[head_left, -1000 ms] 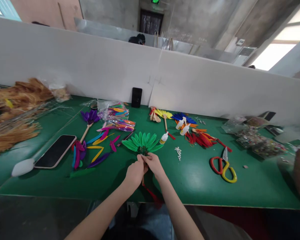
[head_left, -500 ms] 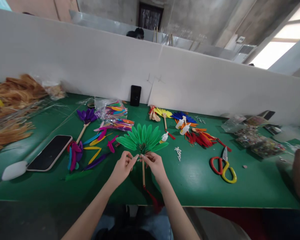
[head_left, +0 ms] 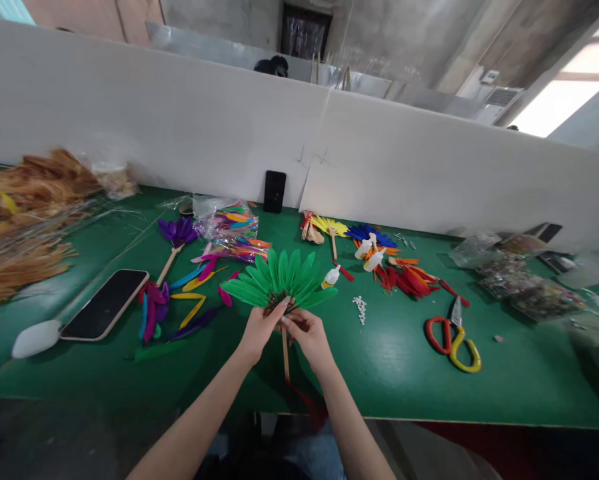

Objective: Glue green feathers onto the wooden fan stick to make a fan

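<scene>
A green feather fan [head_left: 279, 277] on a thin wooden stick [head_left: 286, 357] is held up above the green table [head_left: 389, 360], with a red tassel hanging from the stick's lower end. My left hand [head_left: 259, 330] pinches the fan at the base of the feathers, its fingers closed there. My right hand [head_left: 309, 337] grips the stick just below the feathers, fingers curled round it. Both hands meet at the fan's hub.
Loose coloured feathers [head_left: 189, 293] and a purple fan [head_left: 178, 233] lie left, beside a phone [head_left: 104, 303] and straw bundles [head_left: 24, 220]. Glue bottles [head_left: 331, 277], yellow and blue fans, red feathers [head_left: 409, 277], white beads [head_left: 360, 308] and red-yellow scissors [head_left: 452, 337] lie right. A white partition [head_left: 179, 133] backs the table.
The green fan has been lifted off the table and raised between my hands. My left hand opened briefly, then closed again on the fan's base.
</scene>
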`<state>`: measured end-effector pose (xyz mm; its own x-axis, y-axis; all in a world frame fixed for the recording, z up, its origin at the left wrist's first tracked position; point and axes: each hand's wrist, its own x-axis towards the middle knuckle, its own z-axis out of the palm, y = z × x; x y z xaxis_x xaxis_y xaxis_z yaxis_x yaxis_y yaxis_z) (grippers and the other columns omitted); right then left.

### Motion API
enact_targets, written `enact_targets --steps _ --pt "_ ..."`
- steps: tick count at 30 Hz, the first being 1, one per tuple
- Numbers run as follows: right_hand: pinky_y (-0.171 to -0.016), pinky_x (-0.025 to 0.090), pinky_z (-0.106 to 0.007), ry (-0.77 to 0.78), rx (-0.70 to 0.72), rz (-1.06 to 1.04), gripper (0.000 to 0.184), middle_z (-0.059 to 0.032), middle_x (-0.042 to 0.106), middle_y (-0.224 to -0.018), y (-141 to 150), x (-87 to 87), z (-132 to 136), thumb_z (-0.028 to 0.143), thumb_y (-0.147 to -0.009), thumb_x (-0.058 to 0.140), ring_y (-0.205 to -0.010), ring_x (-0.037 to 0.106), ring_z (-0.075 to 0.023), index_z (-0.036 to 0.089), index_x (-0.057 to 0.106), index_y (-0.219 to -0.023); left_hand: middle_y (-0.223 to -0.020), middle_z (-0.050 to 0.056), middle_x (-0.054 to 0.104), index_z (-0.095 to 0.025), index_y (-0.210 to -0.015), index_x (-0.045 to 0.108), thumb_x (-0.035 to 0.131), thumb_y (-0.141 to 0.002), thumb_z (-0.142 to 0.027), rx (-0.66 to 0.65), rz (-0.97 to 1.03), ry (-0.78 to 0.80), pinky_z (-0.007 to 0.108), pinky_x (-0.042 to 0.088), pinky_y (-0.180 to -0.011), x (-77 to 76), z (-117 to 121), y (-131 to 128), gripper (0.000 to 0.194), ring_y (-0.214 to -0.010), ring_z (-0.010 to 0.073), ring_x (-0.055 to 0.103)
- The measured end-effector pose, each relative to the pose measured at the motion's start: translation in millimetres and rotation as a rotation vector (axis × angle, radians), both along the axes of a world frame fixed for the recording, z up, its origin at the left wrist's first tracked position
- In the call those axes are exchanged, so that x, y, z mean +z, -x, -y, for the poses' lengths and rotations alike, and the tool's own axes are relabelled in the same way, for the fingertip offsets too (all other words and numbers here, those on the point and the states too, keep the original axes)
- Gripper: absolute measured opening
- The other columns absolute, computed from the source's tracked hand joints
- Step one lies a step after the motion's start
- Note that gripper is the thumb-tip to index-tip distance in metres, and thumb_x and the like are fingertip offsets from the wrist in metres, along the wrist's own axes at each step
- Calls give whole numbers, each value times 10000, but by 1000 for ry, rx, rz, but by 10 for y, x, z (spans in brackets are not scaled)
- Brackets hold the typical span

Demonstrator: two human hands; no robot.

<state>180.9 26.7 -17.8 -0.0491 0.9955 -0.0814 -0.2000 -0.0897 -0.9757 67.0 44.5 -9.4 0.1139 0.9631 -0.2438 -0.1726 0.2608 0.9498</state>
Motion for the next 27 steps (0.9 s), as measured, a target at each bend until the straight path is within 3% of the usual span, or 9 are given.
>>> enact_targets --steps 5,11,17,23,27 --pt "-429 431 -208 -1 29 -64 232 3 621 -658 2 -26 12 361 -667 705 -529 550 -110 164 641 -770 -610 51 633 -92 -760 685 642 -702 -472 -7 5 -11 225 451 -472 -19 -4 5 387 -538 155 580" --pt "-499 464 -215 1 85 -133 266 -33 646 -852 8 37 76 312 -687 702 -759 609 -168 184 638 -911 -438 -14 497 -119 -495 550 649 -695 -444 54 -93 -37 179 356 -406 -26 -17 7 394 -424 92 478" --pt "-533 487 -218 -19 121 -80 328 -38 647 -948 7 91 108 335 -697 692 -819 606 -175 199 617 -986 -543 -10 552 -117 -622 588 661 -668 -492 117 -58 -10 177 402 -448 -42 -18 5 385 -506 103 533" --pt "-526 485 -217 -26 159 -55 340 -42 652 -935 23 63 109 377 -739 645 -782 614 -164 197 589 -1021 -547 -14 531 -118 -691 587 624 -689 -543 6 29 68 170 386 -368 -16 -14 27 426 -455 99 519" --pt "-500 480 -210 -16 206 -36 375 -31 650 -909 48 39 121 390 -755 622 -718 629 -149 210 537 -1074 -495 -42 464 -114 -675 579 613 -691 -557 -3 9 81 147 322 -333 3 -18 53 445 -396 67 450"
